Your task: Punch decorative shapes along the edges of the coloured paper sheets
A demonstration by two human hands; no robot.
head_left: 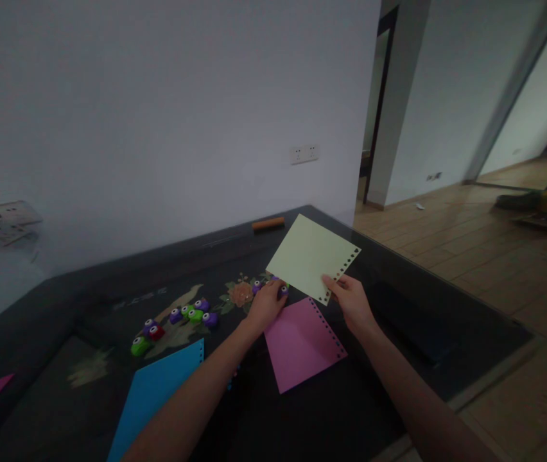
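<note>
Right hand [349, 301] pinching pale sheet [309, 253] by punched edge, above counter [341, 417] toward far corner. Left hand [266, 308] curled over small toys [257, 287]; can't tell if gripping. Pink sheet [302, 350] well in from right edge. Left forearm [199, 398] spans gap to blue sheet [160, 391].
</note>
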